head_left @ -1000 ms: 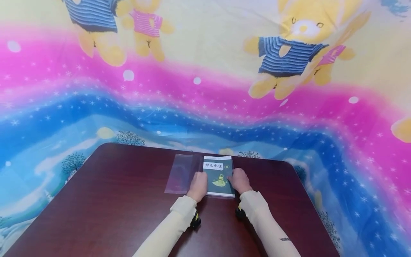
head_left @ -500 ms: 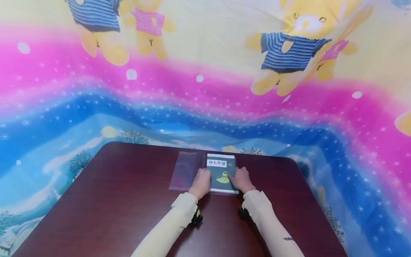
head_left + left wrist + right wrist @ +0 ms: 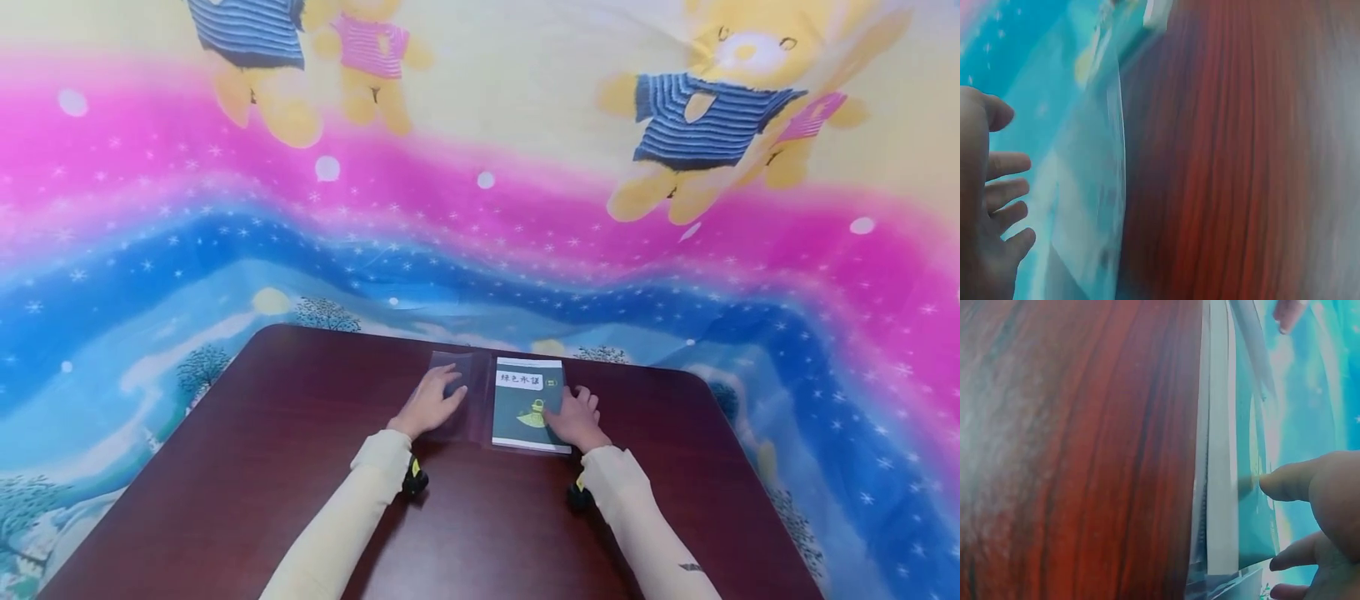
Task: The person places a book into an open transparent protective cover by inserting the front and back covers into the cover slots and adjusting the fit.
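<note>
Both hands lie flat with straight fingers: the left hand [image 3: 433,403] on the clear plastic sleeve [image 3: 452,398], the right hand [image 3: 576,417] on the green booklet [image 3: 528,402]. By appearance, the sleeve is laid out beside the booklet, but nothing is yet wrapped.

Head view bright, evenly lit, sharp; edges bow outward, wide-lens distortion. Soft sheen on table [image 3: 225,467]. Both wrist views smeared with motion blur, very close, out of focus.

My left hand [image 3: 432,402] lies flat, palm down, fingers straight and a little spread, reaching forward. My right hand [image 3: 576,417] also rests palm down, fingers loosely extended, thumb pointing inward. Both forearms in cream sleeves stretch forward, each with a small black camera strapped under the wrist.
</note>
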A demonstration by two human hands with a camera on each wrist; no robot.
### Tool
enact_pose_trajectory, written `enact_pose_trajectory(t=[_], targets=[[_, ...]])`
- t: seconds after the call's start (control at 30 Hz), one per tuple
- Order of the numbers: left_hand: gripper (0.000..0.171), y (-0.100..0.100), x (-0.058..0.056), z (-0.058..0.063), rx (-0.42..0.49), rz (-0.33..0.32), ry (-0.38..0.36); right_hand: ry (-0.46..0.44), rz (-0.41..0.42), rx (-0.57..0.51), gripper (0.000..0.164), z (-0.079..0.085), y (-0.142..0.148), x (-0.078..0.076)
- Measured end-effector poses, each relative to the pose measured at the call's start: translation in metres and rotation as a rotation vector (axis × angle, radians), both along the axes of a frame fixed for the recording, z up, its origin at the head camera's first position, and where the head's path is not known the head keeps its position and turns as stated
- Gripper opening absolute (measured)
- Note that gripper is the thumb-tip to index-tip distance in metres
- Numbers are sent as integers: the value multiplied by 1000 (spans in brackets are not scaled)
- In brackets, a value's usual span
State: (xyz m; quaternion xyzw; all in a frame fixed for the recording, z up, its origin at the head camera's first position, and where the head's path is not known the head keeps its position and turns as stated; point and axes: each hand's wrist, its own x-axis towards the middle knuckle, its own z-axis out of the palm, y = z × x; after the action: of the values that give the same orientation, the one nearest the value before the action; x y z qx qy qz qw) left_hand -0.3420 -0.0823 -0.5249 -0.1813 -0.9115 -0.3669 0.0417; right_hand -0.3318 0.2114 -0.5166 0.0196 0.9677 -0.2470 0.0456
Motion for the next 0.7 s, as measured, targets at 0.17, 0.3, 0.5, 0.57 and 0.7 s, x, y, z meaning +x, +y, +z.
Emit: enact_pose_trajectory(t=[0.17,0.3,0.5,0.57,0.7], targets=[[57,-9,-5,-4,-25,-19,-68,69,28,-39,74,9,4,0],[59,-8,-7,-4,-66,-33,-96,149,107,-143,67,18,7,-3],[58,0,-10,-3,-87,-41,-87,197,215,-374,52,25,9,-5],[58,3,-11,-5,-105,-36,-81,187,232,-428,50,24,8,-6],[57,6,-13,-9,-148,-43,-57,152,249,-495,46,22,2,-3]])
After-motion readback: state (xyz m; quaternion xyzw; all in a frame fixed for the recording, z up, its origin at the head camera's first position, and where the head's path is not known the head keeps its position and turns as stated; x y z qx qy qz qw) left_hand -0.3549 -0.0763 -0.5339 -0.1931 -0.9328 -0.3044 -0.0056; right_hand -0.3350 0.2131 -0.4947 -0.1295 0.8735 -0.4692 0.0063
